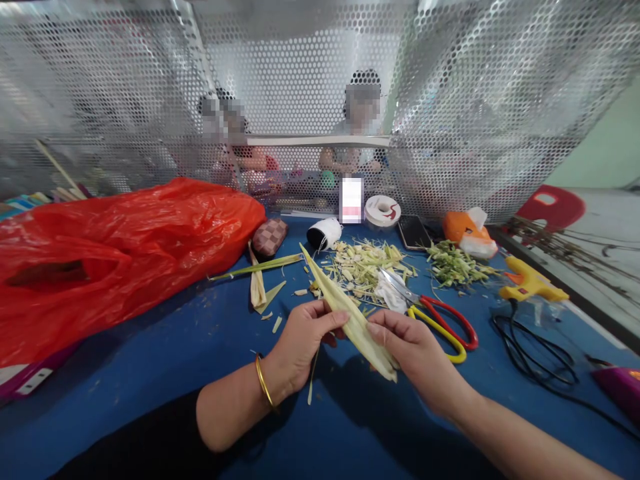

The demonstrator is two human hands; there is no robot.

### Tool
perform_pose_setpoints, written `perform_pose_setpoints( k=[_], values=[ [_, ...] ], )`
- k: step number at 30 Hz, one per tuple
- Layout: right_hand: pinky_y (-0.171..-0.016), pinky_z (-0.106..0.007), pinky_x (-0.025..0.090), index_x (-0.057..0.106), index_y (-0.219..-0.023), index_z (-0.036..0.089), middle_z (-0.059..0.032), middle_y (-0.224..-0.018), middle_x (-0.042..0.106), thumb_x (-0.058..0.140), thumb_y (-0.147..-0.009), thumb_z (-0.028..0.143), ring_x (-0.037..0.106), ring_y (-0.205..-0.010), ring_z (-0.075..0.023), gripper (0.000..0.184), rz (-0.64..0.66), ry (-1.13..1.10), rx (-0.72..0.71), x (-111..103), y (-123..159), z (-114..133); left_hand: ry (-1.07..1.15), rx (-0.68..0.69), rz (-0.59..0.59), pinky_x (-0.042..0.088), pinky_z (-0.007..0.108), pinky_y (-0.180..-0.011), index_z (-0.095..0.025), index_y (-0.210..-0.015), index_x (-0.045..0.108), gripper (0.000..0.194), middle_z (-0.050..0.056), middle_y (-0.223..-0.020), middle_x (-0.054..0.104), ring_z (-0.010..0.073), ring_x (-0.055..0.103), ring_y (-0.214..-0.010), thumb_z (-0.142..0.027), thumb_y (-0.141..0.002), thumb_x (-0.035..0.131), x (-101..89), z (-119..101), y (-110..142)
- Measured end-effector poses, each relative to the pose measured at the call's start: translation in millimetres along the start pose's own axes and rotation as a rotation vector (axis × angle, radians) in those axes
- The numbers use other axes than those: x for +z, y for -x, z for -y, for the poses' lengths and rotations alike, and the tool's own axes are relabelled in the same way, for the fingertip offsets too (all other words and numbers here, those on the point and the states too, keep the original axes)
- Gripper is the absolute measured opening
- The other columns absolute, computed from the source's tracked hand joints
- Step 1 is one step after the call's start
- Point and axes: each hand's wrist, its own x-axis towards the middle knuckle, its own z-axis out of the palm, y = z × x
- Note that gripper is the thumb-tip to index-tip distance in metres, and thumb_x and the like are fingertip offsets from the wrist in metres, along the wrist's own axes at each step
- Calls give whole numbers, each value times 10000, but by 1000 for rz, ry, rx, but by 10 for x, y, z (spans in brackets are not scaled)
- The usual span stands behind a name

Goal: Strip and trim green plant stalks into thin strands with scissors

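A pale yellow-green corn husk [354, 321] slants across the middle, its narrow tip pointing up and left. My left hand [305, 340], with a gold bangle at the wrist, pinches it near the middle between thumb and fingers. Lower on its right edge, my right hand [413, 350] is closed on it too. A thin strip [313, 377] hangs below my left hand. Scissors [440, 323] with red and yellow handles lie just beyond my right hand. Behind the husk spreads a heap of cut husk scraps [367, 263].
A red plastic bag [130, 260] covers the left side, beside a checked pouch [270, 237]. White thread [327, 233], a ribbon spool [383, 211], a phone [414, 232] and tissues [470, 233] line the back. A yellow glue gun [533, 280] with black cable lies right. Two people sit behind a perforated screen [300, 80].
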Motion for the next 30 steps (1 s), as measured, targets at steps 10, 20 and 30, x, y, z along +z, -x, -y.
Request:
perform_pose_setpoints(
  k=[10,20,30],
  values=[
    [-471,-206,357,583,-723,150,32,-567,492,622,-768,551,426,-497,-81,406,78,-6,-57,-16,10,37,18,13,-19,355,213,-510,-141,-727,680,156,16,-648,633,92,514,-539,-278,-659,713,-20,13,-22],
    [-491,-218,418,555,-728,184,32,-583,561,656,-744,397,522,-530,-105,236,80,220,-96,-35,41,52,-53,108,-140,381,229,-512,-148,-730,664,162,14,-651,612,99,487,-529,-287,-649,685,-61,-5,-70],
    [-537,-222,441,606,-798,162,9,-658,587,634,-782,418,557,-592,-109,258,94,170,-154,-31,36,65,-132,107,-7,412,229,-528,-154,-700,648,105,3,-645,601,124,526,-581,-250,-665,672,18,-11,22]
  ],
)
